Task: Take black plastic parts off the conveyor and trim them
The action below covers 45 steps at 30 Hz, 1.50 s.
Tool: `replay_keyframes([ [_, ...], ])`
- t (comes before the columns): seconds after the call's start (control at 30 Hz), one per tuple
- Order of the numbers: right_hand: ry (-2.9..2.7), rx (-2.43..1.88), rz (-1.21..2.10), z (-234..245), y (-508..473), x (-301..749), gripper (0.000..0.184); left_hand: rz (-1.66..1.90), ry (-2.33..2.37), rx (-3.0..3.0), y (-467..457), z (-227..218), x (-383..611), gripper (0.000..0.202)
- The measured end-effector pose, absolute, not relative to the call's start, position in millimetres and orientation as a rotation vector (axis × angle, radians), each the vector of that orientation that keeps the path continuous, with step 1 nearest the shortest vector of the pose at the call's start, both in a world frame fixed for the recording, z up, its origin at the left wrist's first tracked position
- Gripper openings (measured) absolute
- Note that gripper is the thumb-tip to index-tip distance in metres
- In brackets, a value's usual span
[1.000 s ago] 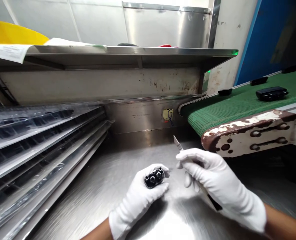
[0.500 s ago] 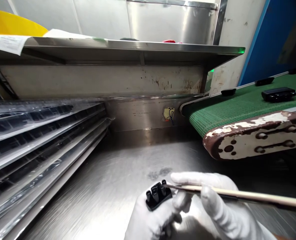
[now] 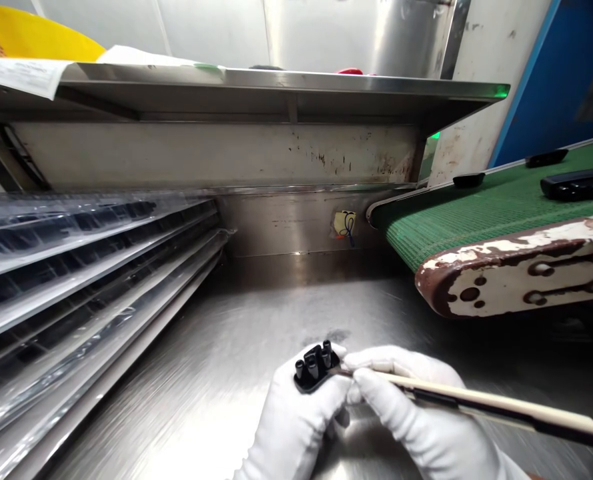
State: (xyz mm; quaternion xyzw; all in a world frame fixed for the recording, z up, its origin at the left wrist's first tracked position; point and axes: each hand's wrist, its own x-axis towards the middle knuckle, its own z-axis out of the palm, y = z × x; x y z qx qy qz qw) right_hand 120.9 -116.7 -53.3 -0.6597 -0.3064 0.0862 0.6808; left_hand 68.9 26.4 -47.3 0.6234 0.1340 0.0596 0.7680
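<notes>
My left hand (image 3: 301, 417), in a white glove, grips a small glossy black plastic part (image 3: 317, 369) with several short posts pointing upward. In my white-gloved right hand (image 3: 416, 407) is a slim tool with a pale wooden handle (image 3: 506, 404) and a black strip along it. Its thin dark tip touches or nearly touches the right edge of the black part; whether it is a brush or a blade I cannot tell. Both hands are close together above the steel tabletop (image 3: 201, 373).
To the left, clear plastic trays (image 3: 101, 267) are stacked, with dark pieces in them. A green conveyor belt (image 3: 436, 220) comes in from the right, bearing several black parts (image 3: 576, 185). Above the tabletop runs a metal shelf (image 3: 256, 79) with papers and a yellow object (image 3: 46, 37).
My right hand has closed more around the tool and come nearer my left hand. The tool's tip has moved from the posts down to the part's right edge. The view has shifted slightly.
</notes>
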Motion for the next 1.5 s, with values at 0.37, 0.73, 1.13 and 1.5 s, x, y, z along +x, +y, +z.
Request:
replay_keyframes([
  [0.37, -0.746, -1.547, 0.156, -48, -117, 121, 0.017, 0.132, 0.340, 1.309, 27, -44, 65, 0.042],
  [0.73, -0.850, -1.562, 0.211, -41, -120, 120, 0.020, 0.142, 0.285, 1.285, 27, -44, 63, 0.044],
  [1.13, -0.666, -1.431, 0.175, -47, -118, 112, 0.020, 0.038, 0.357, 1.380, 26, -36, 59, 0.045],
  [1.5, -0.692, -1.398, 0.077, -48, -125, 116, 0.017, 0.236, 0.205, 1.399, 26, -60, 65, 0.035],
])
